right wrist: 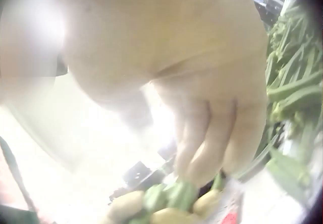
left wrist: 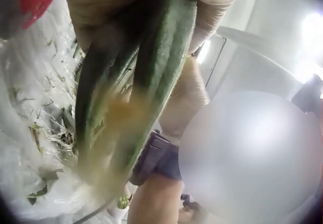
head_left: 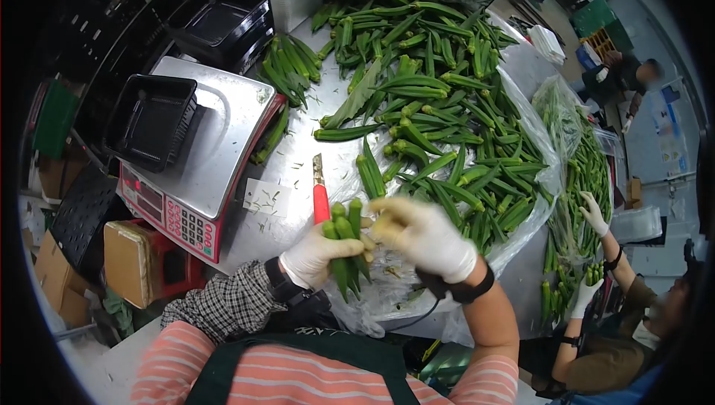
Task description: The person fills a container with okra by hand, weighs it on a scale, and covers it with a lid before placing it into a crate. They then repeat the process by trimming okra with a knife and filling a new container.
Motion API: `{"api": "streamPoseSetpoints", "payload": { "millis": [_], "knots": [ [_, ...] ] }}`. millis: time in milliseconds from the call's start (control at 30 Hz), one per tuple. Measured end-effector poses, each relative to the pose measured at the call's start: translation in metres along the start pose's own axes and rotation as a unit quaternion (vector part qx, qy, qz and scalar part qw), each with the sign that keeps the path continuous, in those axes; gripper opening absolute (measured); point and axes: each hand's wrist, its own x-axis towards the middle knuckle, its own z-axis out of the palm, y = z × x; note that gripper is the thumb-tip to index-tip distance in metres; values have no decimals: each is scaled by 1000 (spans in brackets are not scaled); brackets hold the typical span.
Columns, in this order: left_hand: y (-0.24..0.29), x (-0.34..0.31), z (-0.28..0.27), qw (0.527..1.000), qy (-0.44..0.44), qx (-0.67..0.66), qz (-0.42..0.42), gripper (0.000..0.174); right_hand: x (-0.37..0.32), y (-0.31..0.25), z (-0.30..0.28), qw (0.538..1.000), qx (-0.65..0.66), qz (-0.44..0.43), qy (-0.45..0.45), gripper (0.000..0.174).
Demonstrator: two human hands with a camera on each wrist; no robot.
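Note:
My gloved left hand [head_left: 309, 256] holds a small bunch of okra [head_left: 342, 237], the stem ends up and the tips pointing down. In the left wrist view the ridged okra pods [left wrist: 161, 57] hang below the gloved fingers. My gloved right hand [head_left: 424, 237] is just right of the bunch, blurred, its fingers loosely bent. From the right wrist, its fingers [right wrist: 202, 148] reach down toward the okra tops [right wrist: 174, 196], with no object showing in them. Just beyond the left hand is a red-handled knife [head_left: 320, 200], blade pointing away.
A large okra pile [head_left: 447, 122] covers the table's right side on plastic sheeting [head_left: 536, 122]. At left a scale [head_left: 216, 99] bears a black tray [head_left: 153, 118]; stacked trays [head_left: 223, 21] stand behind. Another person [head_left: 633, 323] works at far right beside a long bag of green pods [head_left: 573, 159].

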Motion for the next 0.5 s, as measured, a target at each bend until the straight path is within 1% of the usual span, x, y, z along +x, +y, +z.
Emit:
{"api": "streamPoseSetpoints", "payload": {
  "millis": [33, 67, 100, 133, 167, 200, 267, 300, 333, 400, 433, 500],
  "knots": [
    [2, -3, -5, 999, 40, -12, 6, 47, 13, 13, -18, 990, -108, -45, 82, 19],
    [3, -5, -8, 999, 44, -15, 6, 47, 29, 40, -34, 953, -220, -69, 196, 17],
    [5, -7, -12, 998, 44, -42, -1, 47, 40, 58, -51, 910, -342, -54, 228, 19],
    [7, -8, -15, 997, 44, -68, -8, 47, 54, 77, -63, 870, -437, 1, 228, 21],
    [5, -8, -18, 997, 39, -66, -7, 48, 63, 94, -69, 846, -492, 40, 200, 22],
    [5, -8, -18, 997, 40, -65, -4, 48, 67, 106, -67, 847, -491, 37, 200, 22],
    [5, -8, -17, 995, 26, -91, 24, 51, 71, 119, -65, 831, -524, 57, 179, 20],
    [5, -8, -18, 995, 27, -93, 25, 51, 68, 114, -67, 849, -499, 48, 170, 17],
    [6, -7, -19, 994, 35, -103, 34, 51, 64, 112, -69, 849, -499, 48, 169, 17],
    [9, -5, -21, 992, 42, -113, 42, 52, 59, 104, -75, 875, -439, 27, 205, 14],
    [9, -4, -22, 991, 40, -121, 45, 53, 56, 97, -75, 888, -407, 54, 208, 13],
    [8, -6, -23, 989, 41, -130, 51, 54, 56, 101, -70, 891, -400, 40, 209, 14]
  ]
}}
